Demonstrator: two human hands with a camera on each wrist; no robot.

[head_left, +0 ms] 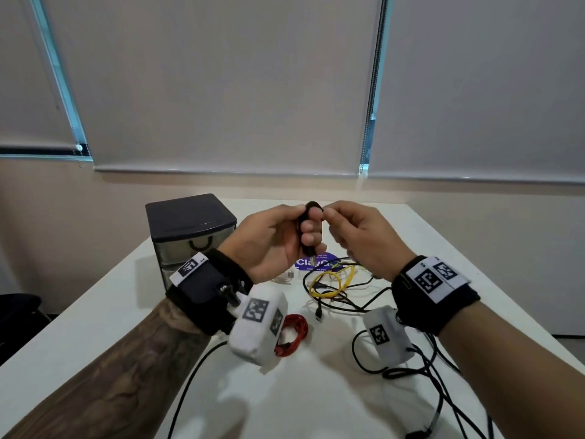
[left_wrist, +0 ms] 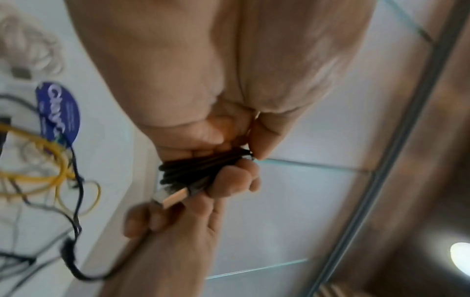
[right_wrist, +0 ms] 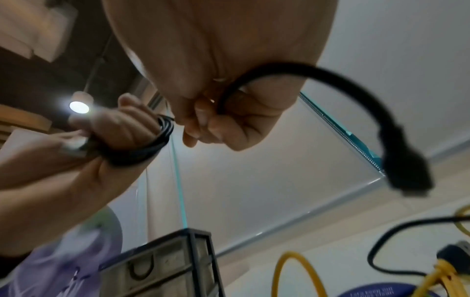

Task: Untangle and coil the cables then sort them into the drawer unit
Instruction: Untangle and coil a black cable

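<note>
Above a white table (head_left: 316, 391), the left hand (head_left: 275, 242) grips a coiled black cable (left_wrist: 193, 170); the right hand (head_left: 364, 239) pinches its tail beside the left fingers (head_left: 311, 229). Snug, even final wraps would serve best.

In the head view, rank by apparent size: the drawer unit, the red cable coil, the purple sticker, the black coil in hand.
1. drawer unit
2. red cable coil, partly hidden by the wrist camera
3. purple sticker and black coil look alike; both are mostly covered, so unranked.
</note>
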